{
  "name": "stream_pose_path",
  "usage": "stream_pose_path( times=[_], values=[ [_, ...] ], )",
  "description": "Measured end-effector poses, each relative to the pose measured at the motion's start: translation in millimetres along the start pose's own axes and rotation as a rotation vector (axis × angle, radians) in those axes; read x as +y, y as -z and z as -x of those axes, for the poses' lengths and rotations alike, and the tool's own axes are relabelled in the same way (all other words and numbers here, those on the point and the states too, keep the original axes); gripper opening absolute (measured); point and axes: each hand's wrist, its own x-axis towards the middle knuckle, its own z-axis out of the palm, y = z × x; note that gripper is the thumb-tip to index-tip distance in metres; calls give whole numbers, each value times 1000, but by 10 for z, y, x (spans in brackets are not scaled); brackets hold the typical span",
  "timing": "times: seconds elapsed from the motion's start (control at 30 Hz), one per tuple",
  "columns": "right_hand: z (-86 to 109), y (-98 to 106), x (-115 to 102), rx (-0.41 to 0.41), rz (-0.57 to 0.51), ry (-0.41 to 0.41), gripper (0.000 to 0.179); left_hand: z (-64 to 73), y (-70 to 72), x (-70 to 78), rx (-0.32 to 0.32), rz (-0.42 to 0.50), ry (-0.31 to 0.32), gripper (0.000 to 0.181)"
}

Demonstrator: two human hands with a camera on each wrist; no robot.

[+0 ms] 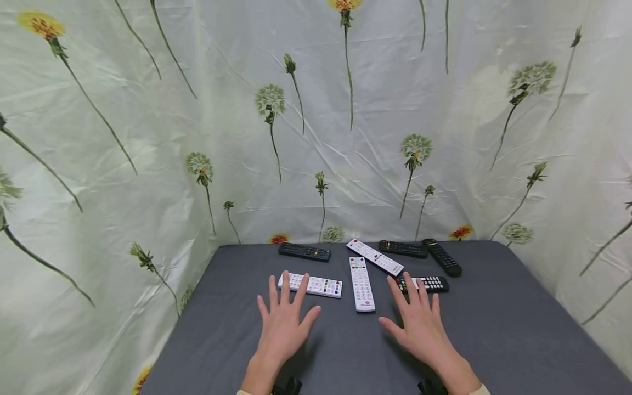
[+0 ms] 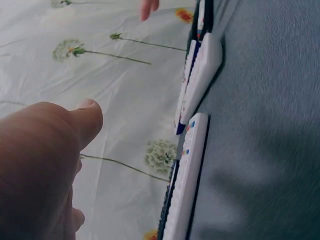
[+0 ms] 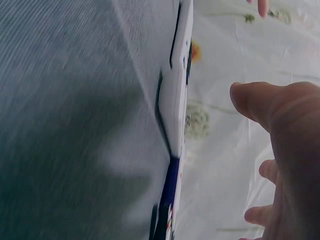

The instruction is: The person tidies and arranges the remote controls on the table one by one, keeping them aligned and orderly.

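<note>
My left hand (image 1: 281,326), fingers straight and spread, is held over the table just in front of a white remote control (image 1: 323,287) that lies crosswise; its fingertips overlap that remote in the head view. The right hand (image 1: 419,326) is likewise spread, its fingertips overlapping a black remote with white keys (image 1: 435,284) and partly hiding it. Between the hands a second white remote (image 1: 362,285) points away from me. Both hands hold nothing. In the left wrist view the thumb (image 2: 87,120) stands apart from the white remote (image 2: 192,170); the right wrist view shows the right thumb (image 3: 252,102) extended.
Behind these lie a slanted white remote (image 1: 375,257), a black remote (image 1: 304,252) at back left, another black one (image 1: 402,248) at the back and a third (image 1: 442,258) at right. The dark grey table (image 1: 227,307) ends at a flower-printed curtain (image 1: 237,131).
</note>
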Motion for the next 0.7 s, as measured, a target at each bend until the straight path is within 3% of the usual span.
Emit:
stream_pose_path(
  times=[0.3,0.7],
  values=[
    [-154,-86,-313,-9,-22,92,92,-221,42,-116,11,-73,-105,76],
    [-313,-268,-748,-127,-42,201,88,-614,-186,-374,-131,-112,-132,73]
  ],
)
